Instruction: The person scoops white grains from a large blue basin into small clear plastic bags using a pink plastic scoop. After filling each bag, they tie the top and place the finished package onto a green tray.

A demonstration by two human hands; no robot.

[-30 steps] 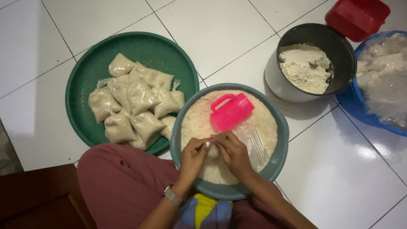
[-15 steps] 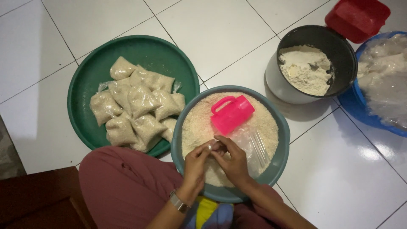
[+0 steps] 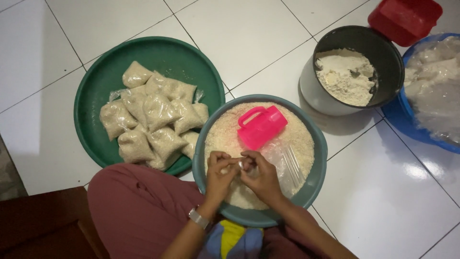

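A grey-green basin (image 3: 320, 158) full of pale grain sits in front of me, with a pink plastic cup (image 3: 261, 126) lying on the grain. My left hand (image 3: 219, 176) and my right hand (image 3: 261, 178) meet over the near part of the basin, fingers pinched together on the mouth of a clear plastic bag (image 3: 287, 160) that lies on the grain to the right. To the left, a green round tray (image 3: 93, 91) holds several tied bags of grain (image 3: 155, 117).
A dark pot (image 3: 390, 62) with a whitish powdery lump stands at the back right, a red container (image 3: 405, 19) behind it. A blue basin (image 3: 407, 122) with plastic-wrapped white stuff is at the right edge. White tiled floor lies around; dark wooden furniture (image 3: 43, 225) sits near left.
Both hands stay together over the basin; their fingers have shifted slightly as they work the bag's mouth. The cup, basin and tray have not moved.
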